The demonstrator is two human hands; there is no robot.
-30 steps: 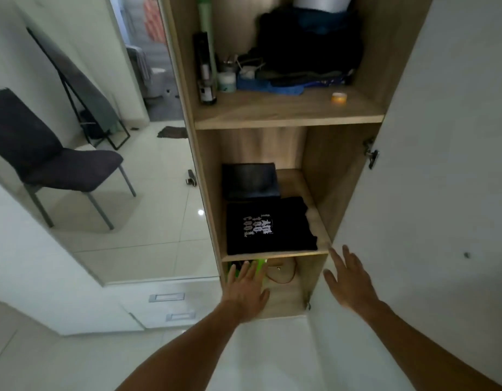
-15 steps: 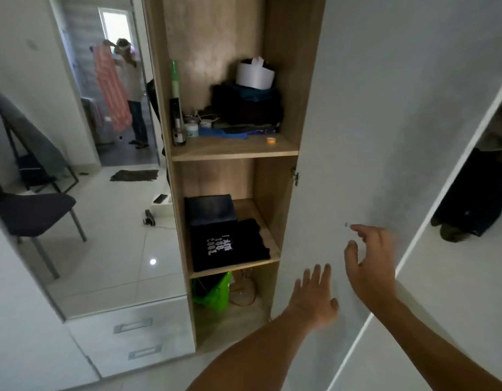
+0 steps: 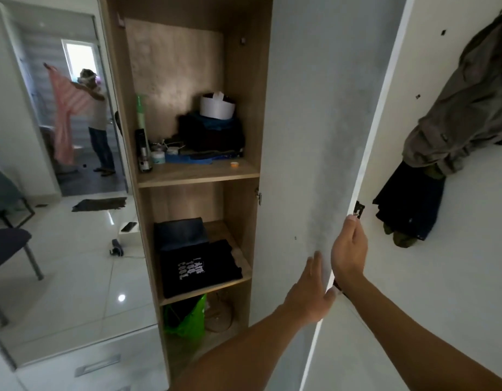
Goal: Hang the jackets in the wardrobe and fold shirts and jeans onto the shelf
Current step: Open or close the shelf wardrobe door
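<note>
A folded black shirt with white lettering point(image 3: 199, 268) lies at the front of the wardrobe's middle shelf point(image 3: 204, 290). Folded dark jeans point(image 3: 180, 234) lie behind it. My right hand point(image 3: 348, 248) grips the free edge of the white wardrobe door point(image 3: 314, 122), fingers curled around it. My left hand point(image 3: 310, 292) rests flat on the door's inner face, just left of that edge, fingers spread. An olive jacket point(image 3: 467, 108) and a dark garment point(image 3: 410, 204) hang at the far right, beyond the door.
The upper shelf point(image 3: 199, 172) carries bottles, a white tub and dark clothes. A green bag point(image 3: 187, 317) sits in the bottom compartment. Left of the wardrobe is a mirror point(image 3: 60, 179) over drawers point(image 3: 97, 365); it reflects a chair and a person holding up a pink garment.
Both hands rose from near the bottom compartment to the door. My right hand closed on the door's edge and my left laid flat on it. The view lifted and turned right.
</note>
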